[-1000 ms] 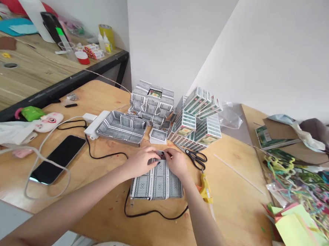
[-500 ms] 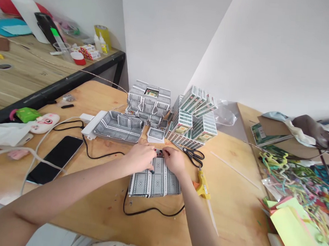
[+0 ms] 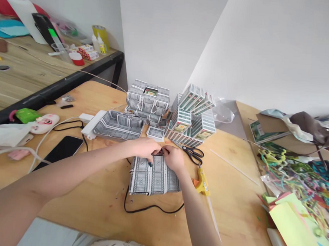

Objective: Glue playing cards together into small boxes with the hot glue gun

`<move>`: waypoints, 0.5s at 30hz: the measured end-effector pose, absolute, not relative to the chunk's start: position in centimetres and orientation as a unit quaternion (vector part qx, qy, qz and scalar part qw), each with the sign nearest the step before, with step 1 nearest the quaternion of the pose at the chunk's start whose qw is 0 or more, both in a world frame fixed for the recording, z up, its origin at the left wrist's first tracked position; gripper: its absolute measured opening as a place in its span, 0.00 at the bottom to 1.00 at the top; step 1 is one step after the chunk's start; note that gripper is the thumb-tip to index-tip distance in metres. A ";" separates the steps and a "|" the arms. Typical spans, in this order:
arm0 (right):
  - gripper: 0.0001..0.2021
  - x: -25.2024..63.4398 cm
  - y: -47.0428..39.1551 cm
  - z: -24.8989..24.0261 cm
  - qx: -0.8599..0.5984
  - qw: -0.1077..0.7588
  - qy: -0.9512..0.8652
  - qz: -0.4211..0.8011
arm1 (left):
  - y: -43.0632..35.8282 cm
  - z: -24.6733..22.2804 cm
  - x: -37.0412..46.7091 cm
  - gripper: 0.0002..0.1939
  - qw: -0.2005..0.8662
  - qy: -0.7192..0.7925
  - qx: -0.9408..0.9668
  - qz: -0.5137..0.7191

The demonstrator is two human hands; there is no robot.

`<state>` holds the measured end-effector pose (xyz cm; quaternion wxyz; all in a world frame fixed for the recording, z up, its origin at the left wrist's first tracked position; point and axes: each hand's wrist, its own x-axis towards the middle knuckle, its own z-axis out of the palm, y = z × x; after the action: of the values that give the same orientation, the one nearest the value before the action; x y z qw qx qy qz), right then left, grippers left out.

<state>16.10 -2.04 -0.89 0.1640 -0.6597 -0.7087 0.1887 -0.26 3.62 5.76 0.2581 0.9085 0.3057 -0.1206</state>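
A flat panel of grey patterned playing cards (image 3: 155, 176) lies on the wooden table in front of me. Both hands meet at its far edge. My left hand (image 3: 148, 148) is closed there with its thumb down on the cards, and my right hand (image 3: 173, 157) is closed beside it; what they pinch is too small to make out. Just beyond them lies a small stack of cards (image 3: 156, 133). Behind it stand a grey card-covered structure (image 3: 148, 99), an open card tray (image 3: 119, 126) and stacked card boxes (image 3: 192, 117).
Black scissors (image 3: 193, 153) and a yellow glue gun (image 3: 202, 181) lie right of the panel, with a black cable (image 3: 153, 207) curving in front. A phone (image 3: 62, 152) and white power strip (image 3: 93, 124) are at left. Coloured craft pieces (image 3: 303, 176) crowd the right side.
My left hand and forearm have moved slightly up, and its fingers are closer to my right hand. The forearm now covers more of the phone and the black cable.
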 end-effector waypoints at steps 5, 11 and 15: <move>0.12 16.0 -2.0 -0.7 -0.664 0.162 -0.705 0.188 | 5.6 5.3 -0.2 0.04 0.333 0.243 0.902 -0.127; 0.12 15.9 -2.1 -0.6 -0.668 0.162 -0.703 0.184 | 6.9 4.4 -0.1 0.05 0.392 0.216 0.885 -0.127; 0.12 15.9 -2.2 -0.6 -0.668 0.166 -0.702 0.179 | 6.8 3.2 -1.2 0.05 0.428 0.229 0.873 -0.056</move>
<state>15.89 -2.18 -0.64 0.1665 -0.6685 -0.7025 0.1788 -1.24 6.77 3.16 0.4280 0.8725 0.2289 -0.0557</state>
